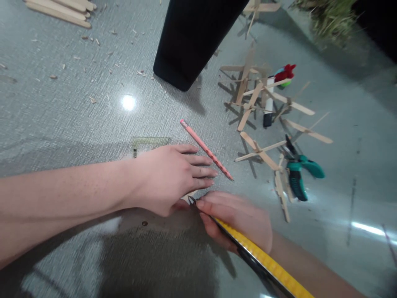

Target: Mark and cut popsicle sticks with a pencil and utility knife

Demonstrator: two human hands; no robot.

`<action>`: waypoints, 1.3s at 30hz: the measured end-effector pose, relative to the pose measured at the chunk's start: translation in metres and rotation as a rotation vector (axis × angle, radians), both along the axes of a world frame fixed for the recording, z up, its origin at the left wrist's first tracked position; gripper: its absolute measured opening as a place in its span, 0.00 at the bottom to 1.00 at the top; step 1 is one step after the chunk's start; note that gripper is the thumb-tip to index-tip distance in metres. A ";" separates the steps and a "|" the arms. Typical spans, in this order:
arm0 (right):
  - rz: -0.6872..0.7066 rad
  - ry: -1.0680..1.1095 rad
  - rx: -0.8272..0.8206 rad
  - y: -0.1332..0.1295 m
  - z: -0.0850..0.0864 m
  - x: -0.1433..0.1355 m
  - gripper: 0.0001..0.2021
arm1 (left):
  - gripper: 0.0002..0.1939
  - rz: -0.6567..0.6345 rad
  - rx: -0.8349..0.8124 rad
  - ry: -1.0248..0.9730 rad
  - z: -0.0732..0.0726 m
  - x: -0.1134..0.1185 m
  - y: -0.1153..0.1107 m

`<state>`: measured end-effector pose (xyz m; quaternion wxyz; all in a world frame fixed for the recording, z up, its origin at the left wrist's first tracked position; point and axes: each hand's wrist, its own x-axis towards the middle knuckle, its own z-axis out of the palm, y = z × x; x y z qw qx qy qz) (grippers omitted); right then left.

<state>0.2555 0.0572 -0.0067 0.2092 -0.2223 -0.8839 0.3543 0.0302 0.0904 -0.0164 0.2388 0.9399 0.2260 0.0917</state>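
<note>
My left hand (pixel 176 176) lies palm down on the table, its fingers stretched out flat. A small pale piece of wooden stick (pixel 191 193) shows between its fingers and thumb; most of it is hidden. Partly under the wrist is a clear, greenish set square or ruler (pixel 149 140). My right hand (pixel 238 217), slightly blurred, is closed around a yellow and black utility knife (pixel 260 252). The knife's dark blade tip is at the wooden piece, close to my left thumb. A pink pencil (pixel 207 150) lies just beyond my left fingertips.
A black, tapered object (pixel 192 37) stands at the back. To the right lie several crossed wooden-stick pieces (pixel 260 151), a white marker (pixel 269 101), a red item (pixel 285 72) and teal-handled pliers (pixel 297 178). Loose craft sticks (pixel 62 12) sit back left, with wood chips scattered around.
</note>
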 end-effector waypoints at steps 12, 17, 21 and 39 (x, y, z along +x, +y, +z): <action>-0.004 0.021 -0.035 -0.004 0.005 -0.002 0.17 | 0.29 -0.002 -0.010 0.036 0.000 0.000 0.001; 0.001 0.034 -0.092 -0.004 0.003 -0.001 0.16 | 0.29 -0.013 -0.013 0.056 0.001 0.001 0.000; 0.006 0.046 -0.095 -0.003 0.002 0.001 0.16 | 0.30 -0.005 -0.015 0.022 0.000 0.001 0.000; -0.025 0.045 -0.005 -0.005 -0.001 0.000 0.19 | 0.30 -0.004 -0.028 0.020 0.000 0.001 0.000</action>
